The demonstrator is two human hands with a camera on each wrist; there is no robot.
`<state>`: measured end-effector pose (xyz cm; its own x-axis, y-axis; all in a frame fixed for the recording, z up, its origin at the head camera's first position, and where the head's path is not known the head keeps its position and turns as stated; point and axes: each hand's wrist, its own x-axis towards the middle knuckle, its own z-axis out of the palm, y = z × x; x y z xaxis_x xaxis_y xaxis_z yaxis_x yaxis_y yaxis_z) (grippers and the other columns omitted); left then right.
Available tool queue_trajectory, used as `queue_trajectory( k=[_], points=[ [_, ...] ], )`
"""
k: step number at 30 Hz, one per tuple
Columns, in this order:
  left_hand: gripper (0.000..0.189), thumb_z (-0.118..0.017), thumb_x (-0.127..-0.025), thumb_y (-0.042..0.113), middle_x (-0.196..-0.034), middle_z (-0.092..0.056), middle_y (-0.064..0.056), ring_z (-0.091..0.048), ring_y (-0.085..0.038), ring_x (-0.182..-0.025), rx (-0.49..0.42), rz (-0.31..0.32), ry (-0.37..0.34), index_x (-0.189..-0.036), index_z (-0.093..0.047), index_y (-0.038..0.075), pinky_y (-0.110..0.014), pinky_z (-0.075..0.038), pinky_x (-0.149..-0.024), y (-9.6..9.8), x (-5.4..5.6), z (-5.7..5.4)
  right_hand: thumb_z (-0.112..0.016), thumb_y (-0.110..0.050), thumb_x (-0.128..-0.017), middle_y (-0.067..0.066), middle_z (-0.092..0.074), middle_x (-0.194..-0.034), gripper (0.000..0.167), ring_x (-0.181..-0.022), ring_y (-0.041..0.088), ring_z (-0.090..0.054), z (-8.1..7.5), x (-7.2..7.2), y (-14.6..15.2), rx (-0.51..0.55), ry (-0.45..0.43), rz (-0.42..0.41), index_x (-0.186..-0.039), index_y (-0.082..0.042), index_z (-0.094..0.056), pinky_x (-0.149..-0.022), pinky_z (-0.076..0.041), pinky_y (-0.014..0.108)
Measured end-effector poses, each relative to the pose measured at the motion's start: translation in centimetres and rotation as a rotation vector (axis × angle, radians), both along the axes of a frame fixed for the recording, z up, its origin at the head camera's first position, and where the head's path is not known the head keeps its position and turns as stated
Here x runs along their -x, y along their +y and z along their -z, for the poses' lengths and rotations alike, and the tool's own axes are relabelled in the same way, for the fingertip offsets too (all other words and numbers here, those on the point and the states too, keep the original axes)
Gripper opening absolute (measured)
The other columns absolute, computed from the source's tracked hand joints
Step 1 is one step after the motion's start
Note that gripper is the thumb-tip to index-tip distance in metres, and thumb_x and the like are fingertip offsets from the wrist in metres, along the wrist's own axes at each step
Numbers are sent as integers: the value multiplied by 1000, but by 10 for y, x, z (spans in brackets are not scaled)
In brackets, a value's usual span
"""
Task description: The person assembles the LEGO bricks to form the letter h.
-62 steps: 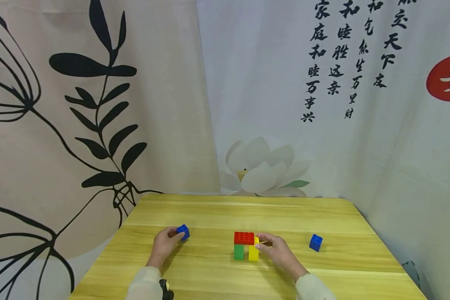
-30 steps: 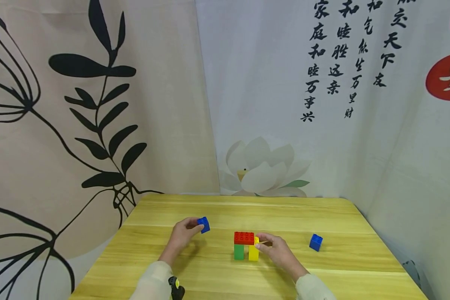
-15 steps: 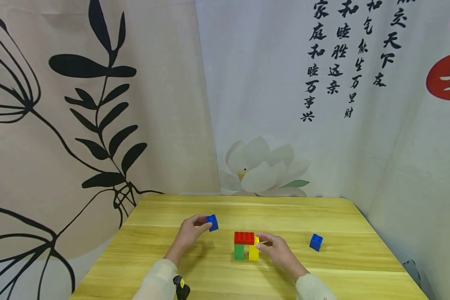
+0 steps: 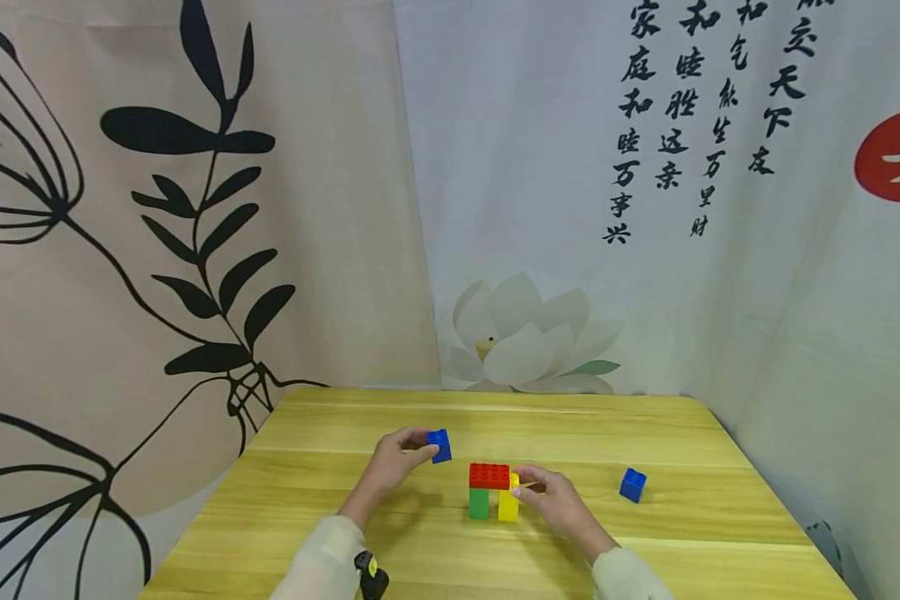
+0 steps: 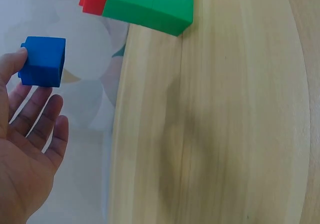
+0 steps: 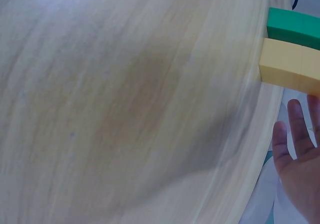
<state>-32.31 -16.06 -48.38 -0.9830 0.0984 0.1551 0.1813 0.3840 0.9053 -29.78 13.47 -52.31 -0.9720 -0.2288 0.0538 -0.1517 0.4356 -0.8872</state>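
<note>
My left hand (image 4: pixel 392 467) pinches a blue building brick (image 4: pixel 440 447) between thumb and fingers, raised above the table and behind-left of a small arch. In the left wrist view the brick (image 5: pixel 44 62) has its studs toward the left, and the other fingers are spread loosely. The arch has a red brick (image 4: pixel 489 476) lying across a green column (image 4: pixel 478 504) and a yellow column (image 4: pixel 507 505). At the arch's right side my right hand (image 4: pixel 557 500) holds the top of the yellow column with thumb and fingertips. The right wrist view shows its remaining fingers extended below the yellow bricks (image 6: pixel 287 64).
A second blue brick (image 4: pixel 632 485) lies on the wooden table (image 4: pixel 682 450), right of the right hand. Behind the table's far edge hang printed curtains (image 4: pixel 345 250). A black and yellow wrist device (image 4: pixel 372 577) sits at the left sleeve.
The left hand has carried its blue brick up and to the right, closer to the arch. The right hand, the arch and the other blue brick have stayed put.
</note>
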Motion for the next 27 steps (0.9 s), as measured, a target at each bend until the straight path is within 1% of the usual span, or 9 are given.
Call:
queue_trajectory(
  k=[7, 10, 16, 21, 27],
  points=[
    [48, -71, -92, 40, -111, -66, -3, -59, -23, -107, 10, 55, -1, -128, -64, 9, -44, -52, -89, 9, 0, -3, -70, -26, -94, 10, -66, -118, 43, -104, 25, -61, 0, 1, -1, 1, -10, 12, -130, -5, -62, -82, -55, 37],
    [46, -71, -92, 40, -110, -66, -3, -59, -23, -105, 14, 79, 8, -127, -65, 10, -43, -52, -88, 12, 0, -6, -69, -27, -94, 9, -66, -118, 43, -103, 24, -61, -1, 1, -1, 0, -13, 16, -131, -5, -62, -82, -54, 37],
    [41, -71, -92, 38, -108, -66, -3, -58, -22, -103, 7, 130, -9, -123, -67, 11, -41, -51, -86, 20, -1, -9, -69, -26, -95, 11, -66, -118, 44, -103, 26, -61, -1, -1, -1, 13, 0, -1, -131, -3, -61, -81, -55, 38],
    [40, -71, -92, 37, -108, -66, -2, -58, -22, -102, 8, 172, -17, -123, -68, 12, -40, -52, -86, 27, -3, -12, -69, -24, -95, 12, -66, -118, 45, -102, 25, -61, -2, -1, -1, 17, 6, -8, -132, -1, -60, -82, -54, 38],
    [39, -71, -93, 36, -108, -66, -1, -58, -22, -102, 23, 203, -19, -124, -67, 13, -42, -51, -87, 34, -4, -13, -68, -25, -95, 11, -66, -118, 44, -102, 24, -61, -1, 0, -1, 2, 5, -5, -132, -3, -61, -83, -54, 37]
  ],
)
